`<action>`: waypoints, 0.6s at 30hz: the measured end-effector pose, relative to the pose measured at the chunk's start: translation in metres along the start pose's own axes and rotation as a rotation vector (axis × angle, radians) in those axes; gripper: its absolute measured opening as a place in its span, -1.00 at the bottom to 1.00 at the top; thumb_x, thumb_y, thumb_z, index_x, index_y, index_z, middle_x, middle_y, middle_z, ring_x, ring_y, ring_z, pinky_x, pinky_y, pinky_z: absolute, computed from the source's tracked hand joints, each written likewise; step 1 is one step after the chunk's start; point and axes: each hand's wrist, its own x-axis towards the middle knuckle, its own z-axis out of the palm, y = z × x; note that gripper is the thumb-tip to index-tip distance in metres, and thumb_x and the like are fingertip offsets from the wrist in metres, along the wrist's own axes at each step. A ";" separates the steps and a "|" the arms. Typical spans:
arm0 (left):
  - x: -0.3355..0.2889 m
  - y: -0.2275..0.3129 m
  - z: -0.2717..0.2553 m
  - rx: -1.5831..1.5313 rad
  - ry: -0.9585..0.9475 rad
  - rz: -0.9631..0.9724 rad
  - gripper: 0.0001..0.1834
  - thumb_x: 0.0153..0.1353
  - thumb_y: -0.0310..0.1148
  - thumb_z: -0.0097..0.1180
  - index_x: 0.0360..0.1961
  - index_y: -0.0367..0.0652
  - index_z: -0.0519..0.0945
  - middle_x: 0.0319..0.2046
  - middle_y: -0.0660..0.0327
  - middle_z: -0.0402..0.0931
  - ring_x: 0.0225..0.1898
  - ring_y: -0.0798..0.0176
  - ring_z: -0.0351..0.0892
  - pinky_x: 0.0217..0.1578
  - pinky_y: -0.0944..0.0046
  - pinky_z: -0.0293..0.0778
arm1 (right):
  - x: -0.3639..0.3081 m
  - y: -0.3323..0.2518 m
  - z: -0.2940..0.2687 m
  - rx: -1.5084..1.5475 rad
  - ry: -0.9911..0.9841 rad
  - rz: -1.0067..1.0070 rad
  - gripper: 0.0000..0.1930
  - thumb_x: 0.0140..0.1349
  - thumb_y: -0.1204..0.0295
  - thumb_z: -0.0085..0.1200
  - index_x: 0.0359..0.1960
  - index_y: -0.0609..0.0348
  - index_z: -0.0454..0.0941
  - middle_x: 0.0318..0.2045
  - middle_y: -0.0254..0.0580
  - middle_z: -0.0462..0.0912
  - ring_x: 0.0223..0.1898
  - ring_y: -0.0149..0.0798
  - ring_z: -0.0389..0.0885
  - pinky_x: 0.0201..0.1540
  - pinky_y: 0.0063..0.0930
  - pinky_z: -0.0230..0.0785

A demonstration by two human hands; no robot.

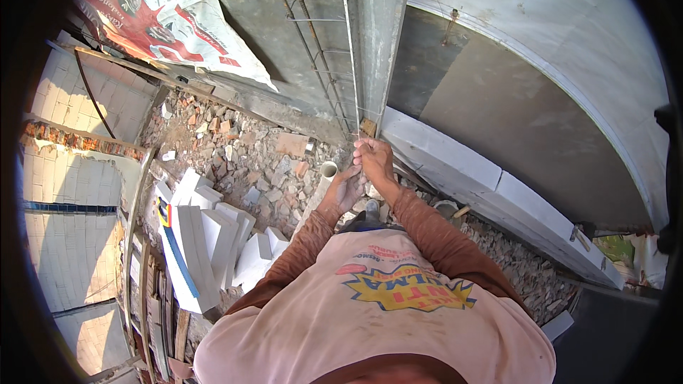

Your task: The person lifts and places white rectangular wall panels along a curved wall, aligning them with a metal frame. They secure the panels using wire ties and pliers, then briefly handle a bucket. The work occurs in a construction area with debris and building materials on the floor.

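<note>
Far left: a wall of pale blocks (67, 192), part in sun and part in shade. Just right of it, a stack of white blocks (206, 242) lies tumbled on the ground, with a blue-and-yellow level (173, 242) resting against the stack. Above these, a red-and-white printed sheet (167, 18) hangs over the edge of the concrete. Broken brick rubble (249, 156) covers the ground between the stack and the hands, and a pale pipe (320, 185) rises out of it with its open end up.

Centre: the left hand (346, 188) is lowered, palm open and fingers loosely spread, holding nothing that can be made out; it sits just right of the pipe end. The right hand (372, 156) is above and just beside it, fingers pinched shut on a thin string (361, 171) that runs down from the fist; the string is too fine to trace further. The two hands are close together, whether touching cannot be told. Directly above the right hand stands an upright metal column form (373, 35), with a rebar cage (313, 43) on its left side.

Right: a course of white blocks (491, 192) runs diagonally along the grey concrete slab (526, 121).
</note>
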 end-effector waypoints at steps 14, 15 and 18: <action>0.111 0.055 0.033 0.185 -0.253 -0.134 -0.62 0.37 -0.14 0.15 0.04 -0.19 0.53 -0.33 0.25 0.56 -0.21 0.28 0.60 -0.22 0.27 0.61 | 0.006 0.009 -0.003 -0.154 0.030 -0.217 -0.78 0.29 0.46 -0.01 -0.27 0.37 0.65 -0.55 -0.17 0.67 -0.61 -0.38 0.62 -0.48 -0.50 0.46; 0.115 0.055 0.034 0.182 -0.248 -0.131 -0.64 0.37 -0.15 0.15 0.02 -0.18 0.53 -0.35 0.26 0.55 -0.25 0.29 0.59 -0.27 0.29 0.60 | 0.007 0.009 -0.004 -0.157 0.040 -0.225 -0.78 0.29 0.46 -0.02 -0.28 0.37 0.65 -0.56 -0.17 0.67 -0.63 -0.38 0.61 -0.50 -0.51 0.45; 0.122 0.053 0.029 0.167 -0.335 -0.107 -0.70 0.36 -0.18 0.16 -0.05 -0.16 0.54 -0.41 0.31 0.51 -0.40 0.35 0.53 -0.42 0.36 0.55 | 0.007 0.011 -0.009 -0.188 0.053 -0.174 -0.79 0.28 0.46 0.00 -0.26 0.32 0.67 -0.50 -0.14 0.67 -0.54 -0.32 0.64 -0.41 -0.44 0.47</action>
